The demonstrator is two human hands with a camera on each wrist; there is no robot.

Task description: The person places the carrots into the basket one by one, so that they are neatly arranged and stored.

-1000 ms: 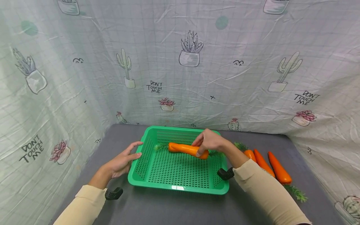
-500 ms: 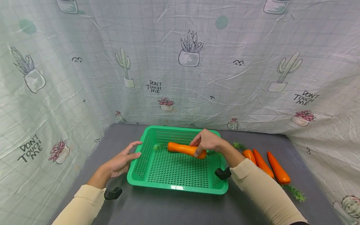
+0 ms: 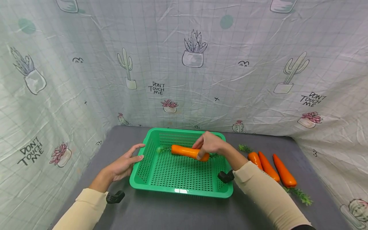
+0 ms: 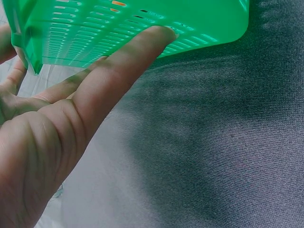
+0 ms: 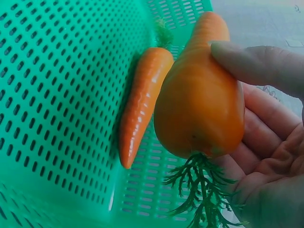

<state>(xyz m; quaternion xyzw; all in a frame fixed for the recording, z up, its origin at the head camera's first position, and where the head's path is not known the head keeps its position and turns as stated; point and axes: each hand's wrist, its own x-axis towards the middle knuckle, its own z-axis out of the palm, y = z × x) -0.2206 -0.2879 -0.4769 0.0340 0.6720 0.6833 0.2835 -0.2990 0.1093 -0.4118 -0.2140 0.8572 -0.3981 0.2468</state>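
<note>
My right hand (image 3: 209, 143) pinches a carrot (image 5: 202, 99) between thumb and fingers, close over the floor of a green perforated basket (image 3: 184, 193). Green leaves (image 5: 204, 190) hang from the thick end of this carrot. Behind it, a second carrot (image 5: 145, 102) lies inside the basket against the wall; from the head it is largely hidden, though its leafy top (image 3: 163, 149) shows. My left hand (image 3: 123, 164) touches the basket's left side with straight fingers. Up close, the left thumb (image 4: 123, 71) lies along the outside of the slotted wall.
To the right of the basket, three more carrots (image 3: 284, 172) with green tops lie on the grey table (image 3: 161, 212), partly behind my right forearm. A pale curtain (image 3: 230, 80) printed with potted cacti encloses the back and both sides.
My right hand has shifted slightly left with the carrot inside the basket. The left hand stays at the basket's side, and the loose carrots lie as before.
</note>
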